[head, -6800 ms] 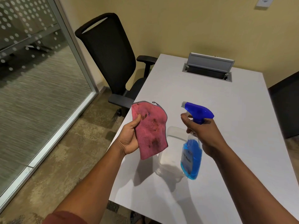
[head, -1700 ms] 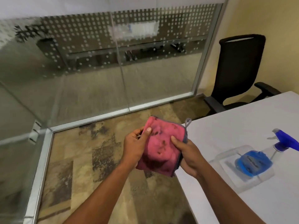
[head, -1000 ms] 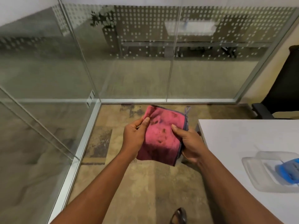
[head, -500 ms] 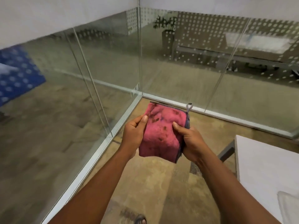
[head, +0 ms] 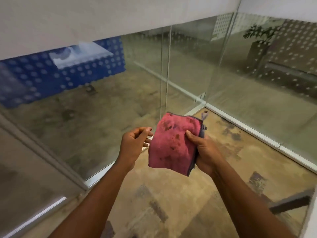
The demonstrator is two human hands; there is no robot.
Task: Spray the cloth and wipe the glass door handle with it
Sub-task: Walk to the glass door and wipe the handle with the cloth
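Right hand (head: 204,152) held the folded pink cloth (head: 173,145) out in front of the body, thumb pressed on the front face, other fingers wrapped behind the grey-stitched edge, so clamped on the cloth. Left hand (head: 133,145) sat just beside the cloth's left edge, fingers loosely curled and slightly apart; fingertips looked near or barely touching the fabric, could not tell for sure, no firm hold. Cloth hung soft and limp below the grip, lower corner drooping; dark spots on the face, likely damp or stained. A small hang loop (head: 204,115) stuck up at the top right corner. Judged light, floppy, not slippery, not fragile; it should bunch easily, so best to keep it folded as a pad and pinch through the thick folded side, palm behind it, for wiping. Glass wall panels (head: 185,69) stood ahead over a patterned carpet floor (head: 171,194). No door handle visible in this view, so wiping not yet started. A dark table leg (head: 291,203) showed at lower right.
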